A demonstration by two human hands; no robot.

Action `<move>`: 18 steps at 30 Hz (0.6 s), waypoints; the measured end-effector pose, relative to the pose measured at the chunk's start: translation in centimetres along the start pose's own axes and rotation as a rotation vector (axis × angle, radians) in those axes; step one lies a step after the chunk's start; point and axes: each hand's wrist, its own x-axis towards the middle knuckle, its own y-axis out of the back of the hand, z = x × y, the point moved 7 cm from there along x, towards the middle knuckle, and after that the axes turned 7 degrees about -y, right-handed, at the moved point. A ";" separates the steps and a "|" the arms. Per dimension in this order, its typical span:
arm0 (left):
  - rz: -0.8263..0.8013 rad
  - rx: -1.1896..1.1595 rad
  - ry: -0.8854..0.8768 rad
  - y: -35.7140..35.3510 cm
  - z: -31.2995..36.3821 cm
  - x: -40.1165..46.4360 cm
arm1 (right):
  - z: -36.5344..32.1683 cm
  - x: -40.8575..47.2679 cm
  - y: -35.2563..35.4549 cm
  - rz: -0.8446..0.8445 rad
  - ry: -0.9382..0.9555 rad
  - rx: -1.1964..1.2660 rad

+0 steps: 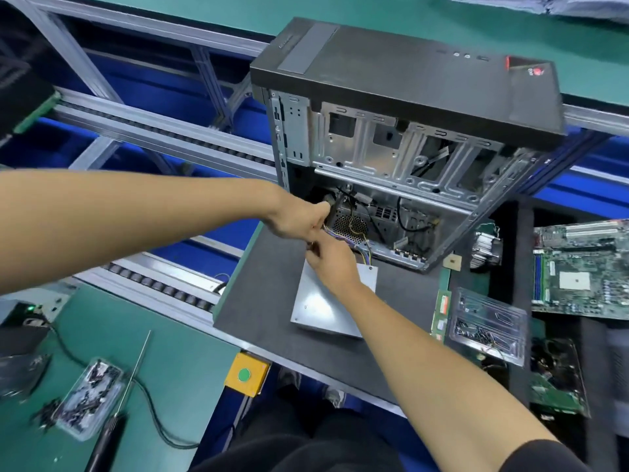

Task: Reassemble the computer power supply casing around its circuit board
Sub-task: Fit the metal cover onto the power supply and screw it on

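A silver power supply casing (316, 308) lies flat on the dark mat (269, 294), just in front of an open black computer tower (401, 107). A bundle of coloured wires (357, 240) runs from the casing's far end into the tower's lower bay. My left hand (299, 219) reaches in at the bay's left edge, its fingers curled round the wires near a connector. My right hand (328, 260) sits directly below it, over the casing's far end, pinching the same bundle. The circuit board is hidden from view.
A motherboard (585, 270) and a heatsink (486, 250) lie right of the tower. A clear plastic screw tray (490, 321) sits on the mat's right side. At left, on the green bench, lie a screwdriver (136, 369), a screw box (90, 396) and a cable. A roller conveyor (163, 287) runs behind.
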 end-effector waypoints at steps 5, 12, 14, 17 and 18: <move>-0.131 0.219 0.086 -0.8 0.1 -0.1 | 0.8 -0.7 -0.5 0.062 0.046 0.021; 0.003 0.709 -0.030 1.2 1.4 0.4 | 0.6 -0.8 -0.3 0.080 -0.022 -0.025; -0.082 0.845 -0.184 0.9 2.4 0.7 | 1.4 -0.4 -0.9 0.042 -0.089 -0.024; -0.124 0.891 -0.273 0.9 3.0 0.8 | 1.7 0.3 -1.3 0.023 -0.095 -0.064; -0.132 0.851 -0.278 0.9 2.9 0.7 | 1.5 0.4 -1.3 0.026 -0.069 -0.092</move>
